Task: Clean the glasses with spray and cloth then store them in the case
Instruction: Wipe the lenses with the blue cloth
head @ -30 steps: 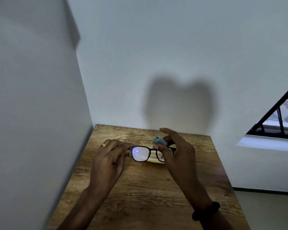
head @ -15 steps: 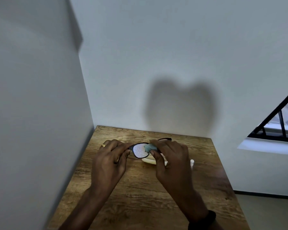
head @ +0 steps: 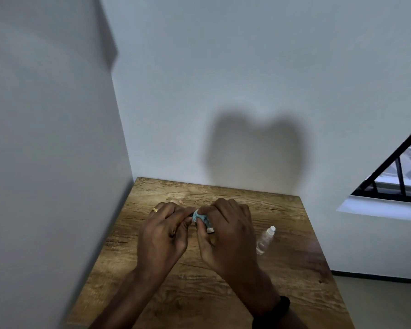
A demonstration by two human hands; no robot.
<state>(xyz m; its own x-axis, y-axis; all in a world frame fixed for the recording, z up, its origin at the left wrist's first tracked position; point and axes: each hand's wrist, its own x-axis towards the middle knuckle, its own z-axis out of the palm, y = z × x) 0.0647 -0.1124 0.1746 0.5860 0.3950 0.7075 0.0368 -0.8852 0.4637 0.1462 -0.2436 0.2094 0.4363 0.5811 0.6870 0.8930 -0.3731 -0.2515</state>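
Observation:
Both hands meet over the middle of the wooden table [head: 199,293]. My left hand [head: 163,236], with a gold ring, grips one end of the black-framed glasses [head: 210,230], which are almost wholly hidden between the hands. My right hand [head: 226,236] presses a light blue cloth [head: 199,217] against them; only a bit of frame and lens shows by the thumb. A small clear spray bottle [head: 265,241] lies on its side just right of my right hand. The case is hidden behind the hands.
A white wall rises close along the table's left edge, another right behind its far edge. A window [head: 399,181] with dark bars sits low at the right. The floor shows beyond the table's right edge.
My right hand has brought the blue cloth down onto the glasses and covers the lens that showed before. The hands have closed together and hide the case; the spray bottle has come into sight.

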